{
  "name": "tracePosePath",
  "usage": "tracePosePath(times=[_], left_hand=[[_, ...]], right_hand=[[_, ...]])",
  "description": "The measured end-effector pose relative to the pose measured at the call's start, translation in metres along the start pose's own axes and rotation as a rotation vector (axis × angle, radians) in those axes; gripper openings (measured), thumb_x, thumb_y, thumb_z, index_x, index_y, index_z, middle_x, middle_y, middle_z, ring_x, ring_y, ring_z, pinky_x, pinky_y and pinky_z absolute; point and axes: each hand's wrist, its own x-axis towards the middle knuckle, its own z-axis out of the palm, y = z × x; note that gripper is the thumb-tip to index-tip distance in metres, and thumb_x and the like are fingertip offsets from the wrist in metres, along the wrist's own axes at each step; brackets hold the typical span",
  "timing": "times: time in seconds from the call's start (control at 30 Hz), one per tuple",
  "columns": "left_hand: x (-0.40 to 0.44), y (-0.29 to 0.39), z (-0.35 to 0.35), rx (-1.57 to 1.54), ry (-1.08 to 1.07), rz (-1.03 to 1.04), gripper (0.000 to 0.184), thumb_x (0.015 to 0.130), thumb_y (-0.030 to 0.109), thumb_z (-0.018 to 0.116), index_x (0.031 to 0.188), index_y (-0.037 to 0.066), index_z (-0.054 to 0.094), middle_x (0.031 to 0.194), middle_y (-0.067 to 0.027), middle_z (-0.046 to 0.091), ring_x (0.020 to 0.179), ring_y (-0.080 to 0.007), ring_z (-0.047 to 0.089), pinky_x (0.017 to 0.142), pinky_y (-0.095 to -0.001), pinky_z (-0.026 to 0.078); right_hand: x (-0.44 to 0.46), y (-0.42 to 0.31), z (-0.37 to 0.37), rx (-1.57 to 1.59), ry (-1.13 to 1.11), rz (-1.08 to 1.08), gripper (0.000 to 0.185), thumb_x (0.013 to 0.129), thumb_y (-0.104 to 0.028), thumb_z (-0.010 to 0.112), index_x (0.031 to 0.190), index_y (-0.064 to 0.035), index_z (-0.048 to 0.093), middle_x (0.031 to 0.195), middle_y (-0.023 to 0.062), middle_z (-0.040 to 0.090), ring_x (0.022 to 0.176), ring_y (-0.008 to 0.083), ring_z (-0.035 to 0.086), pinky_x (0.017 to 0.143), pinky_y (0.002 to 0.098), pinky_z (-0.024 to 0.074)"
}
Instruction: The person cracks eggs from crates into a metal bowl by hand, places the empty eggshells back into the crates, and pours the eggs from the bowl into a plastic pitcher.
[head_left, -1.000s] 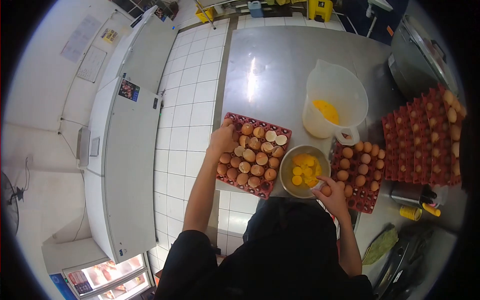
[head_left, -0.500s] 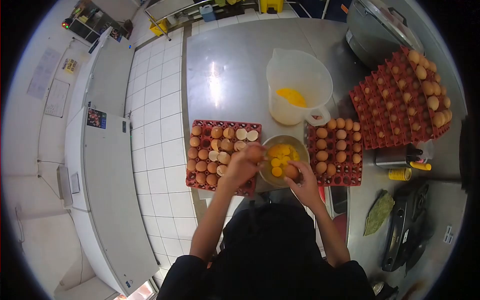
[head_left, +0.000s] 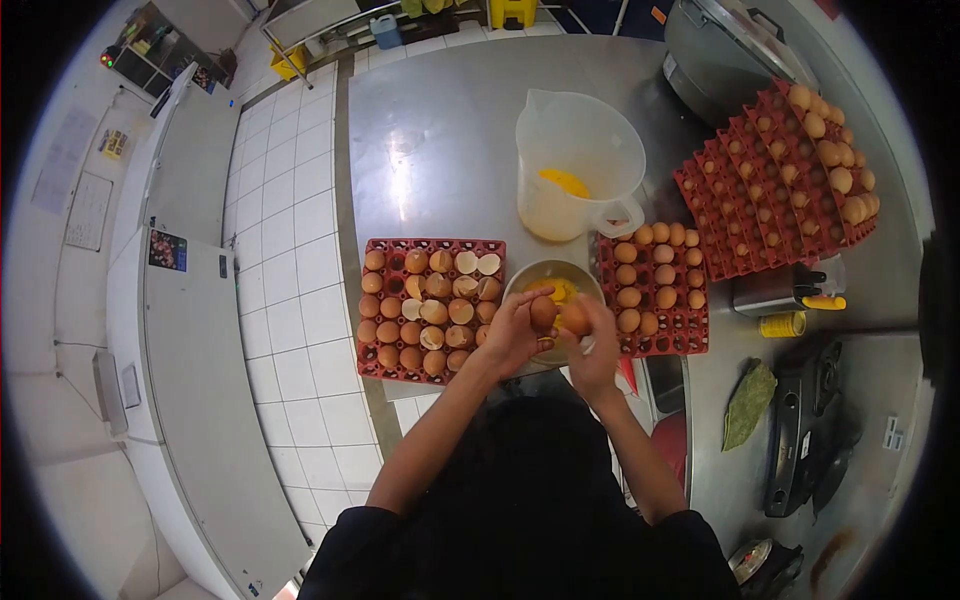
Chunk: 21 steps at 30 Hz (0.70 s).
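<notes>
Over the metal bowl (head_left: 514, 291), my left hand (head_left: 510, 338) holds a brown egg (head_left: 543, 313) in its fingertips. Close against it, my right hand (head_left: 597, 352) grips a second brown egg (head_left: 574, 319); whether either shell is cracked cannot be made out. Yellow yolks (head_left: 562, 289) lie in the bowl, partly covered by my hands. On the left is a red egg tray (head_left: 396, 262) with brown eggs and several broken shells (head_left: 466, 262). The red egg tray (head_left: 668, 342) on the right carries whole eggs in its farther rows.
A translucent plastic jug (head_left: 580, 130) with yellow egg inside stands beyond the bowl on the steel table (head_left: 440, 100). Stacked egg trays (head_left: 770, 190) lean at the right, near a large lidded pot (head_left: 715, 75). A black gas stove (head_left: 800, 430) is at the lower right.
My left hand has moved right with its egg, from the bowl's left edge to above the bowl. The two eggs are now side by side. The whole view has shifted slightly.
</notes>
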Motion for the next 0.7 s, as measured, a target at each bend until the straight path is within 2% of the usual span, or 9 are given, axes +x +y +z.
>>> tracePosePath(times=[0.07, 0.13, 0.27, 0.37, 0.4, 0.47, 0.6, 0.67, 0.7], left_hand=[[0.0, 0.002, 0.006, 0.003, 0.007, 0.014, 0.054, 0.106, 0.048, 0.043, 0.149, 0.016, 0.049, 0.134, -0.0078, 0.06, 0.108, -0.0203, 0.061, 0.094, -0.0393, 0.05], [-0.001, 0.003, 0.001, 0.037, 0.108, -0.019, 0.054, 0.108, 0.046, 0.042, 0.153, 0.018, 0.047, 0.133, -0.0066, 0.061, 0.102, -0.0193, 0.06, 0.093, -0.0397, 0.05], [0.009, 0.002, -0.024, 0.156, 0.052, -0.054, 0.057, 0.107, 0.048, 0.043, 0.156, 0.019, 0.045, 0.135, -0.0066, 0.062, 0.104, -0.018, 0.061, 0.093, -0.04, 0.05], [0.01, 0.005, -0.022, 0.116, 0.038, -0.075, 0.057, 0.107, 0.049, 0.043, 0.156, 0.02, 0.045, 0.135, -0.0056, 0.062, 0.101, -0.0173, 0.062, 0.092, -0.0391, 0.05], [0.011, 0.006, -0.018, 0.1, 0.032, -0.084, 0.057, 0.107, 0.049, 0.044, 0.157, 0.02, 0.045, 0.13, -0.0049, 0.062, 0.098, -0.0176, 0.062, 0.091, -0.0387, 0.05], [0.013, 0.005, -0.013, 0.086, 0.022, -0.097, 0.058, 0.107, 0.049, 0.044, 0.157, 0.021, 0.045, 0.125, -0.0043, 0.063, 0.095, -0.0179, 0.061, 0.09, -0.0384, 0.05], [0.017, 0.007, -0.025, 0.147, 0.038, -0.088, 0.055, 0.107, 0.042, 0.05, 0.157, 0.02, 0.044, 0.124, -0.0048, 0.064, 0.095, -0.0177, 0.062, 0.087, -0.0371, 0.05], [0.018, 0.004, -0.033, 0.156, 0.029, -0.09, 0.053, 0.107, 0.038, 0.052, 0.156, 0.02, 0.045, 0.125, -0.0055, 0.065, 0.096, -0.0176, 0.064, 0.086, -0.0356, 0.051], [0.021, 0.004, -0.035, 0.292, 0.08, -0.081, 0.052, 0.106, 0.03, 0.056, 0.155, 0.017, 0.046, 0.127, -0.0065, 0.065, 0.097, -0.0172, 0.065, 0.085, -0.0344, 0.053]], right_hand=[[-0.004, 0.008, 0.009, -0.055, -0.283, 0.13, 0.052, 0.097, -0.01, 0.076, 0.145, -0.0005, 0.057, 0.14, 0.0203, 0.062, 0.124, 0.0355, 0.065, 0.102, 0.0397, 0.0549], [-0.008, 0.008, 0.008, -0.017, -0.221, 0.21, 0.052, 0.098, -0.01, 0.075, 0.145, -0.0005, 0.056, 0.141, 0.0204, 0.061, 0.125, 0.0354, 0.064, 0.101, 0.0399, 0.055], [-0.008, 0.005, 0.006, 0.171, -0.016, 0.372, 0.051, 0.098, -0.009, 0.074, 0.145, -0.001, 0.057, 0.143, 0.0204, 0.06, 0.128, 0.0344, 0.063, 0.103, 0.0395, 0.0539], [-0.008, 0.015, 0.012, 0.089, 0.011, 0.218, 0.05, 0.099, -0.01, 0.073, 0.146, -0.0014, 0.057, 0.143, 0.0195, 0.06, 0.129, 0.0327, 0.062, 0.105, 0.0383, 0.0522], [-0.005, 0.015, 0.014, 0.087, 0.014, 0.211, 0.05, 0.099, -0.01, 0.073, 0.146, -0.0014, 0.057, 0.143, 0.0195, 0.06, 0.129, 0.0327, 0.062, 0.105, 0.0383, 0.0522], [0.0, 0.015, 0.02, -0.082, -0.237, 0.143, 0.051, 0.1, -0.009, 0.072, 0.148, -0.0015, 0.056, 0.143, 0.0189, 0.061, 0.13, 0.0325, 0.061, 0.108, 0.0384, 0.0507], [0.002, 0.034, 0.025, -0.036, -0.106, 0.142, 0.049, 0.1, -0.009, 0.069, 0.146, -0.0031, 0.055, 0.135, 0.0163, 0.062, 0.118, 0.0277, 0.067, 0.098, 0.0354, 0.0551], [-0.003, 0.048, 0.019, 0.537, -0.014, 0.597, 0.044, 0.1, -0.008, 0.066, 0.142, -0.0038, 0.054, 0.125, 0.0127, 0.062, 0.102, 0.0188, 0.069, 0.087, 0.0302, 0.057], [0.0, 0.05, 0.015, 0.786, 0.012, 0.764, 0.04, 0.101, -0.009, 0.064, 0.14, -0.0046, 0.053, 0.116, 0.008, 0.062, 0.09, 0.0115, 0.067, 0.077, 0.0252, 0.0552]])
